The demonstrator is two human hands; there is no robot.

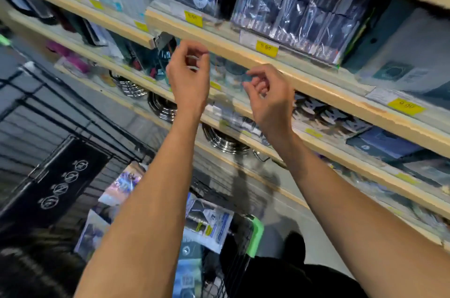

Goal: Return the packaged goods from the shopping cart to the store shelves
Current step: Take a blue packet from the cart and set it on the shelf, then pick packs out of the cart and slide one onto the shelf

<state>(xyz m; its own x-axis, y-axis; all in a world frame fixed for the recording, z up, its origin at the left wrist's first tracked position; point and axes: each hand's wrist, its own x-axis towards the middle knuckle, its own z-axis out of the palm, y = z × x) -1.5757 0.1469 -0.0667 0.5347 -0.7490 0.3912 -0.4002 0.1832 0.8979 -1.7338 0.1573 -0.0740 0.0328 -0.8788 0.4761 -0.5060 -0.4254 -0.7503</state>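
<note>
Several flat packets (pixel 210 229) are lying loose in the black wire cart (pixel 239 244) (their print is too blurred to read), mostly blue and white, overlapping one another. Beige shelves (pixel 243 54) are running slantwise above, holding dark wrapped packs (pixel 299 17) behind yellow price tags (pixel 266 48).

Two bare forearms fill the view, no sleeves anywhere along them, no watch, no bracelet, no rings. The left hand (pixel 188 73) is bare, and the right hand (pixel 269 95) the same, with short, plain nails where they show. Down at the bottom edge there's dark clothing (pixel 287 278), black by the look of it, and a dark shoe (pixel 295 245) below.
</note>
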